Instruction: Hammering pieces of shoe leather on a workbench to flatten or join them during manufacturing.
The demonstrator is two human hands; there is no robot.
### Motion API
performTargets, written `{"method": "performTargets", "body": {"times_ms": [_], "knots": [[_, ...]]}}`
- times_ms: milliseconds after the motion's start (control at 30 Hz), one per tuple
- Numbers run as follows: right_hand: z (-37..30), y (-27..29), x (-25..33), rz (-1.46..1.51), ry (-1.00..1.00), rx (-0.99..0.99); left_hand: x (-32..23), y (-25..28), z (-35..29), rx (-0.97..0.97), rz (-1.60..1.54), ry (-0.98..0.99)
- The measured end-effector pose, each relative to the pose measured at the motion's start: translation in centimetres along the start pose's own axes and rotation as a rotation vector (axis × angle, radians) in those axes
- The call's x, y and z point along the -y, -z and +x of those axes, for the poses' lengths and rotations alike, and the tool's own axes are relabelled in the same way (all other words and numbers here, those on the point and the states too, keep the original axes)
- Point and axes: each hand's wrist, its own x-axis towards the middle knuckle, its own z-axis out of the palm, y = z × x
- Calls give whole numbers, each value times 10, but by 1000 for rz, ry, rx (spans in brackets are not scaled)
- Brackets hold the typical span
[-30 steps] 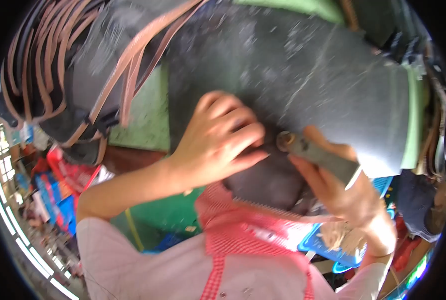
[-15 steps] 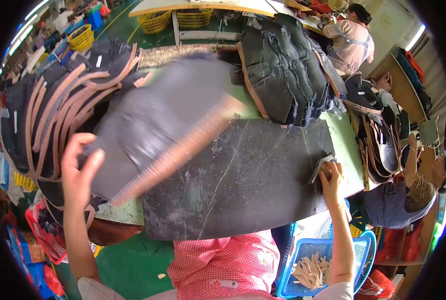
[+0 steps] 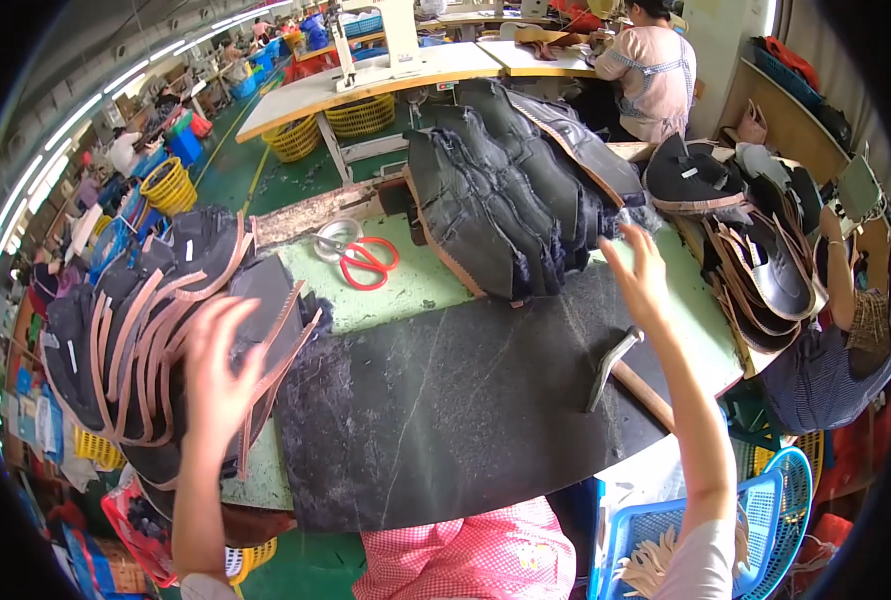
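Observation:
My left hand (image 3: 221, 365) is open over the pile of dark curved leather pieces with pinkish-brown edges (image 3: 146, 340) on the left, its fingers spread and holding nothing. A dark piece (image 3: 266, 300) lies at the right side of that pile, beside the hand. My right hand (image 3: 641, 275), also open and bare, reaches to the lower right end of a stack of black padded pieces (image 3: 506, 190); whether the fingertips touch it I cannot tell. Below my right hand a hammer (image 3: 616, 372) lies on the black work board (image 3: 446, 410), its wooden handle partly behind my forearm.
Red-handled scissors (image 3: 369, 265) lie on the pale green tabletop (image 3: 416, 305) behind the board. More curved pieces (image 3: 761, 265) are stacked at the right. A blue basket (image 3: 656, 520) with beige strips stands low on the right. Two people work nearby, one at back right, one at far right.
My left hand has let go of the dark leather piece, now on the left pile. My right hand has released the hammer and moved away toward the black stack. The view has shifted upward.

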Motion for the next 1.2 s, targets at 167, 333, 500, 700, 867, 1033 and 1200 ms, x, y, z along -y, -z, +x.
{"method": "performTargets", "body": {"times_ms": [167, 333, 500, 700, 867, 1033, 1200], "knots": [[43, -70, 38, -37, 232, -208, -54, -100, 76, 221, -360, -152], [14, -80, 82, 94, 463, -133, -83, -148, 143, -5, -104, -419], [14, -70, 82, 54, 574, -46, -109, -164, 197, -6, 197, -680], [36, -42, 78, 502, 387, 347, -110, -159, 224, 59, 84, -859], [46, -68, 35, 360, 305, 307, -87, -114, 212, 165, 127, -956], [40, -64, 37, 193, 278, 403, -89, -49, 187, 144, 170, -957], [24, -48, 52, 1099, -141, 576, -120, 5, 180, 260, 235, -776]]}}
